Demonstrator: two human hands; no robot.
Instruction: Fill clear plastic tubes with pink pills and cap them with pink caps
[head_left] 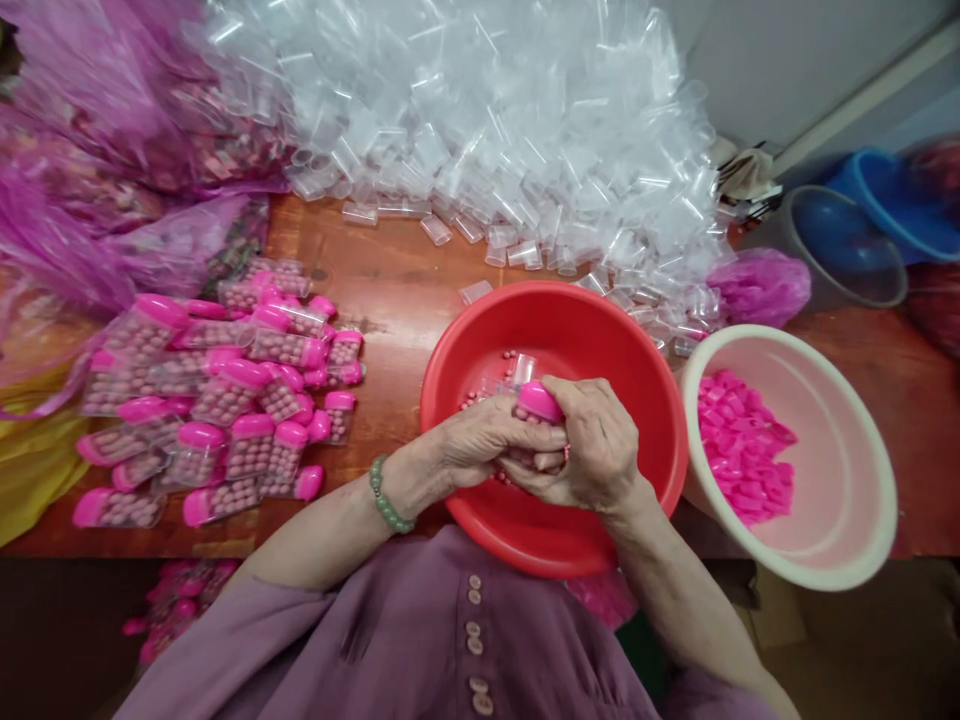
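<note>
both hands, left hand [487, 440] and right hand [592, 455], clasp one tube over the red basin [465, 360]; pink cap [538, 400] is best pressed squarely.

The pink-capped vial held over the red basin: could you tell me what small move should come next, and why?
Probably lay the vial on the pile of capped vials at the left: the pink cap looks seated, with both the left hand and right hand closed around it.

Red basin [480, 330], cream basin [862, 440] of pink caps [739, 445], clear tubes [487, 110], green bead bracelet [384, 497], purple blouse [405, 640]
</note>
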